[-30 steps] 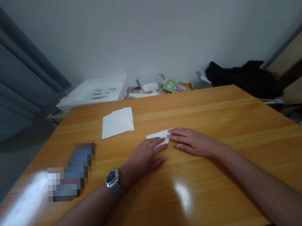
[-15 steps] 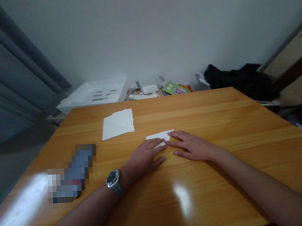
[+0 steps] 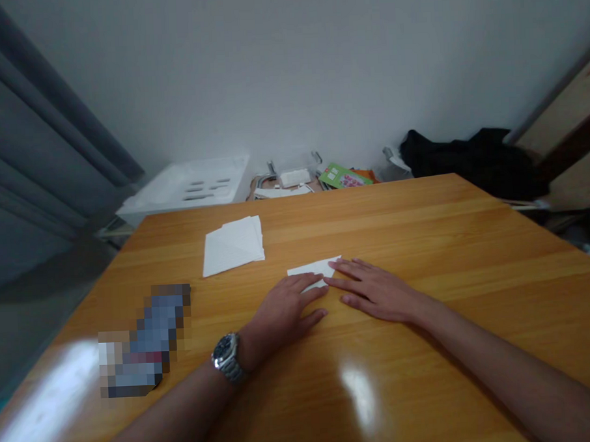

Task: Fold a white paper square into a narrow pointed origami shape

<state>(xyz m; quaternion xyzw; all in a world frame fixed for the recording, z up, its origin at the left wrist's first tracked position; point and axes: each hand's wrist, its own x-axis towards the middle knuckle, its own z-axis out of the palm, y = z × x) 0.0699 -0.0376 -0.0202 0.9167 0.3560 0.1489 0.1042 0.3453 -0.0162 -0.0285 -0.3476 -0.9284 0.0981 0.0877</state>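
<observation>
A small folded piece of white paper (image 3: 315, 268) lies flat on the wooden table (image 3: 397, 223). My left hand (image 3: 291, 307), with a metal watch (image 3: 226, 355) at its wrist, rests its outstretched fingers on the paper's left and near part, hiding some of it. From the other side, my right hand (image 3: 373, 288) lies with spread fingers, its fingertips touching the paper's right end. Neither hand grips anything. Farther back to the left is a stack of white paper sheets (image 3: 233, 245), apart from both hands.
At the table's left lies a pixelated, dark bluish object (image 3: 156, 338). Beyond the far edge are a white tray (image 3: 190, 180) with slots, a green booklet (image 3: 344, 176), and a black cloth or bag (image 3: 473, 161). A grey curtain (image 3: 41, 128) hangs at the left.
The view has shifted slightly, so everything sits a little lower and to the right. Both hands stay on the folded paper in nearly the same pose.
</observation>
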